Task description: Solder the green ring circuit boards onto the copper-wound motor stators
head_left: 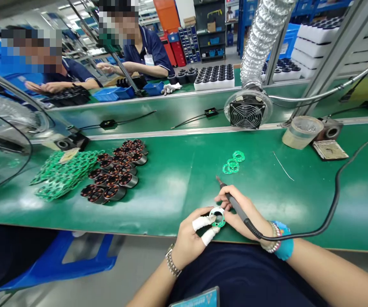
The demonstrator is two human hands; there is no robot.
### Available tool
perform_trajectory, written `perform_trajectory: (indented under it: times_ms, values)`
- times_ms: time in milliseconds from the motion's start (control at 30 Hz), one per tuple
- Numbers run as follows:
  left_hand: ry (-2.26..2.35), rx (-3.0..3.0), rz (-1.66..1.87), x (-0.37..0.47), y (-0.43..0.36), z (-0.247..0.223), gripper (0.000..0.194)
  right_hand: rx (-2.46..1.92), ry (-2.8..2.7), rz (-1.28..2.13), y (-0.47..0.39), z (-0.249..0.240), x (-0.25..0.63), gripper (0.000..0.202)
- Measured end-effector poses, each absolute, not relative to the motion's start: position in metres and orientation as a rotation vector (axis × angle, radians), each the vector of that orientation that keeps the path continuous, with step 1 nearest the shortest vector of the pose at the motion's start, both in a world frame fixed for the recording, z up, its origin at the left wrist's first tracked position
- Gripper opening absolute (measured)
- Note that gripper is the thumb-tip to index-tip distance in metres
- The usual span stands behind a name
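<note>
Near the table's front edge, my left hand (192,236), with white wraps on two fingers, grips a ring-shaped part with a green and white face (217,217). My right hand (243,213) holds a soldering iron (239,209), its tip pointing up and left above the table. Fingers of that hand also touch the ring part's right side. Beyond the iron's tip lie several loose green ring boards (233,164). A thin piece of wire (283,166) rests to their right.
Copper-wound cores (115,170) and stacked green boards (65,172) stand at left. A fan (247,114), a translucent cup (302,132) and a sponge tray (330,150) are at the back. The iron's cord hangs at right. Two people sit across.
</note>
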State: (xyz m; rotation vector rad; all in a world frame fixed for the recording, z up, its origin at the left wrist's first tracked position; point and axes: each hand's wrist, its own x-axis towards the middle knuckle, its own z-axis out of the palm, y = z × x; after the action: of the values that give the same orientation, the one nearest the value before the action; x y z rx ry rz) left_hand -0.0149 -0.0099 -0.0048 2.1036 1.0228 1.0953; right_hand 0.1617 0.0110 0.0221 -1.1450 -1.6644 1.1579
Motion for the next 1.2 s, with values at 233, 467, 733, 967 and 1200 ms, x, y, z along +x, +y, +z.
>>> perform_trajectory:
  times_ms: [233, 467, 733, 967, 1200]
  values:
    - [1.225, 2.153, 1.133, -0.002, -0.025, -0.007, 0.028, -1.128, -1.800, 0.999, 0.004, 0.030, 0.179, 0.031]
    - [1.151, 1.983, 0.883, -0.016, -0.019, 0.010, 0.035, -1.073, -2.034, 0.967, -0.006, 0.023, 0.177, 0.034]
    - [0.967, 2.024, 0.541, -0.033, 0.003, 0.032, 0.056, -1.024, -2.050, 0.956, -0.006, 0.019, 0.172, 0.035]
    - [1.146, 2.052, 0.591, -0.028, -0.014, 0.025, 0.064, -1.094, -2.001, 0.924, -0.010, 0.018, 0.168, 0.036]
    - [1.241, 2.138, 0.553, -0.045, -0.007, 0.026, 0.013, -1.054, -2.062, 0.893, -0.007, 0.018, 0.168, 0.034]
